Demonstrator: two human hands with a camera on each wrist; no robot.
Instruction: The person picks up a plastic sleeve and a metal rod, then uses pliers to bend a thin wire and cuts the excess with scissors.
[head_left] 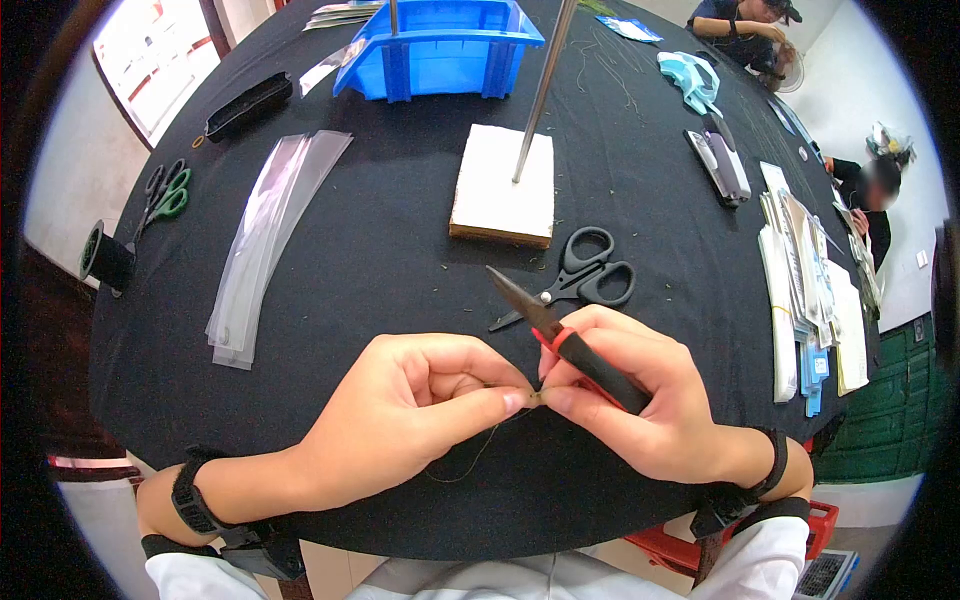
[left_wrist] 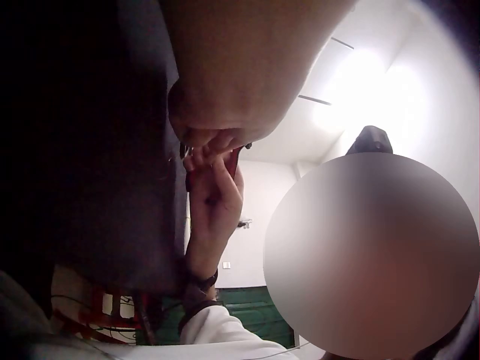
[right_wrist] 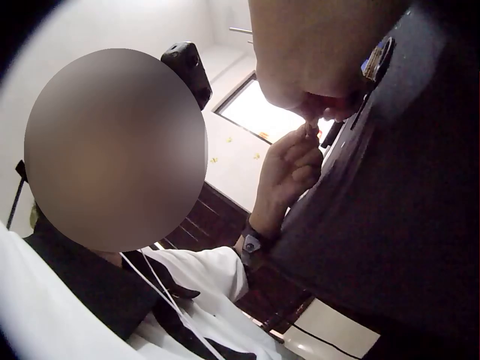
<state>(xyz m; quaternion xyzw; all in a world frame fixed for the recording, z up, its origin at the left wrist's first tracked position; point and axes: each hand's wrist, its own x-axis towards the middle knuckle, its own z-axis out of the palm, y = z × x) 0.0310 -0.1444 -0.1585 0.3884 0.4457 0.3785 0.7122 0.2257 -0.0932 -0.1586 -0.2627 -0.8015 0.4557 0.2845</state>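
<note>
Pinching a thin dark thread [head_left: 483, 447] between thumb and forefinger, the left hand [head_left: 410, 405] meets the right hand [head_left: 640, 400] fingertip to fingertip just above the near edge of the round black-clothed table [head_left: 400, 250]. The right hand is also curled round small snips with a red-and-black handle [head_left: 590, 362], their dark pointed blades aimed up and away toward the far side of the table. Both hands are therefore closed: the left on the thread, the right on the snips and on the thread's end. From the pinch the thread hangs in a loose loop toward the person's body.

Judging from how it droops, the thread is very light, limp and easy to lose; it probably slips unless it is held right at the tip between finger pads, close to where the work is done. The snips look stiff and sharp, best kept by the handle with the points away from the fingers.

Beyond the hands lie black-handled scissors [head_left: 580, 280], a white block with a metal rod standing in it [head_left: 503, 185], a blue plastic bin [head_left: 440, 45], clear plastic sleeves [head_left: 265, 235] and green-handled scissors [head_left: 165, 195]. Packets are stacked at the right [head_left: 810, 300]; whatever is printed on them is too small to read, and no brand shows anywhere.
</note>
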